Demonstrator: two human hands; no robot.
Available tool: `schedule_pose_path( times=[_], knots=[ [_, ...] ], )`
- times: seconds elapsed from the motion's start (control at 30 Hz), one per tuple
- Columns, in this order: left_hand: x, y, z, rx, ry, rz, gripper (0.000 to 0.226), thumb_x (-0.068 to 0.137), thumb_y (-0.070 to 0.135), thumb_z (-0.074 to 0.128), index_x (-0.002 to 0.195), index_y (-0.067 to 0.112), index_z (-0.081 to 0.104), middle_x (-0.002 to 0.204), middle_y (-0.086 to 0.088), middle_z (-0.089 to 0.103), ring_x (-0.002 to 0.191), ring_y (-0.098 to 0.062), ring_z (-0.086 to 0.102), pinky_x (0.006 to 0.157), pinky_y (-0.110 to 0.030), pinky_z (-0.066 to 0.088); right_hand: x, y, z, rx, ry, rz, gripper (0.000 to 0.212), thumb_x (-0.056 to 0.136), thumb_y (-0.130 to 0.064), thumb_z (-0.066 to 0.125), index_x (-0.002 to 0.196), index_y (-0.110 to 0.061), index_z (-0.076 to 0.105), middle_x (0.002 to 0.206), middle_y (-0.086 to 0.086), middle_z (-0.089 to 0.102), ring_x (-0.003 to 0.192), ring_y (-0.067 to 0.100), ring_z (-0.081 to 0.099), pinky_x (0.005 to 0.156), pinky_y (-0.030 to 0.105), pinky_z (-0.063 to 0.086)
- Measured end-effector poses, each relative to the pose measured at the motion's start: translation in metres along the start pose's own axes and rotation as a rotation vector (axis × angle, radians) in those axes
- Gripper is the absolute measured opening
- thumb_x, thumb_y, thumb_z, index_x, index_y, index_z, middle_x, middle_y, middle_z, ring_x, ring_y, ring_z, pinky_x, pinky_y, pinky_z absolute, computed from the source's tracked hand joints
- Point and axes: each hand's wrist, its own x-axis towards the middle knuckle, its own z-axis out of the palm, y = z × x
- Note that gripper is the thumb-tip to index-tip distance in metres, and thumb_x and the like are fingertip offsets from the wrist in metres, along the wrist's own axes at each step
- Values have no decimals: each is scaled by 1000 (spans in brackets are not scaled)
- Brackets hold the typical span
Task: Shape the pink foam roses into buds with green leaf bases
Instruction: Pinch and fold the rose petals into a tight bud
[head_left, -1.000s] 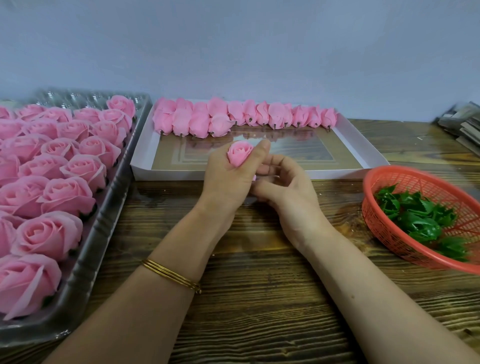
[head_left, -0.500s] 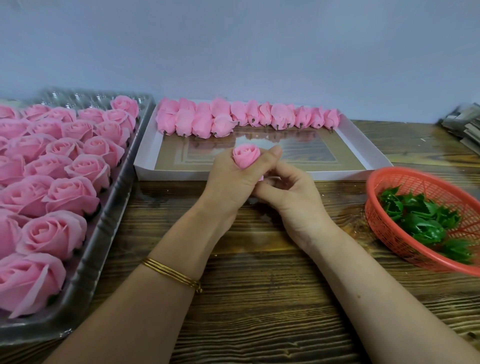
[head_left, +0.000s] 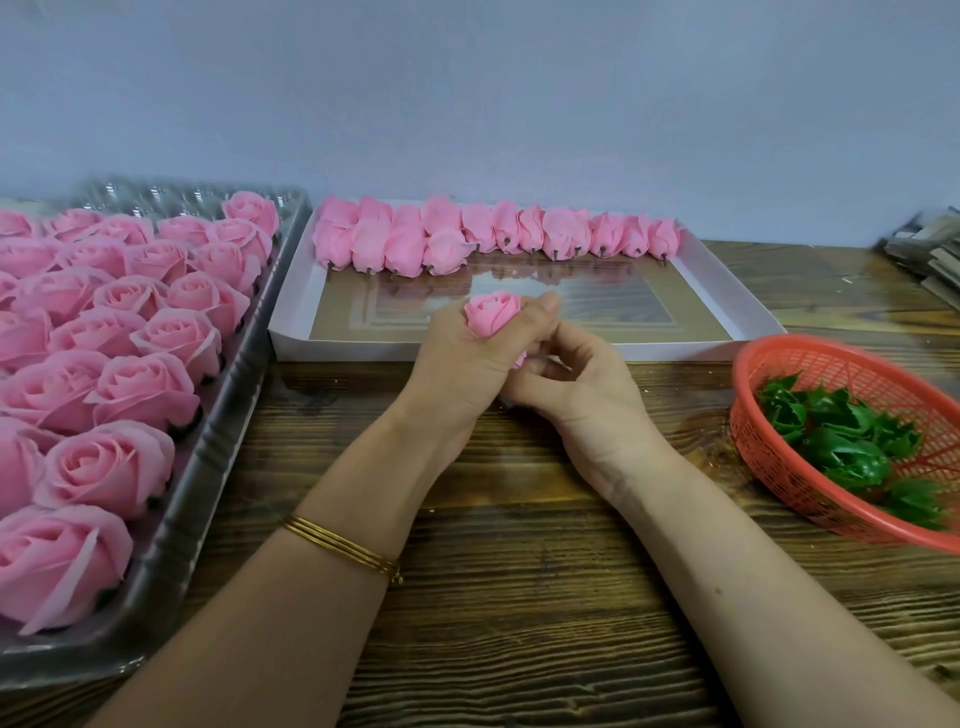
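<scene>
Two hands shape a pink foam rose (head_left: 491, 313) over the surface (head_left: 519, 597), left hand (head_left: 467, 364) fingers curled round it, right hand (head_left: 587, 389) pinching its base; next likely calls for a green leaf base (head_left: 841, 452) from the basket (head_left: 769, 467).

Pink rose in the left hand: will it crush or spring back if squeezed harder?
Probably soft and squashy: the rose, wrapped by the left hand, is far narrower than the open roses in the tray. Thin petal edges look easy to crease. Likely very light; the right hand just pinches its base.
</scene>
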Motion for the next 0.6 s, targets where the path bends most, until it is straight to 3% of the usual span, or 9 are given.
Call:
schedule_pose_path(
  times=[0.07,0.2,0.33,0.47,0.53,0.6],
  knots=[
    [-1,1,1,14,10,6,15,80,31,72,76,17,73,76,-8,66,72,-20,64,73,-43,49,0,0,2,-14,42,-28,36,60,-3,75,95,-3,65,69,-1,60,72,23,50,77,32,46],
    [-1,1,-1,5,-39,17,13,81,25,72,82,12,72,75,-4,69,71,-16,65,72,-39,47,0,0,3,8,59,-26,39,68,9,76,104,-5,69,79,10,60,77,25,52,80,38,45],
    [-1,4,-3,12,-120,-8,10,83,22,72,80,13,74,73,-3,68,73,-17,64,70,-35,51,1,-1,0,58,-6,37,36,78,13,65,112,2,67,93,20,59,86,27,50,87,40,41],
    [-1,4,-4,10,-127,-20,40,81,29,70,90,-9,64,82,-18,61,79,-28,59,71,-40,48,1,-2,-3,99,-39,74,23,80,12,62,101,5,67,83,15,55,79,26,44,79,37,36],
    [-1,5,-3,0,-104,-8,47,81,29,70,97,-14,61,83,-20,61,78,-27,61,74,-41,50,1,-2,-4,98,-48,76,26,78,14,63,104,11,64,76,10,57,72,22,49,78,33,39],
    [-1,4,-2,-20,-68,14,52,80,28,70,101,-19,58,82,-18,62,75,-22,64,72,-34,55,0,-1,-1,67,-48,50,35,72,14,69,106,12,62,70,1,62,66,12,56,78,28,45]
  ],
)
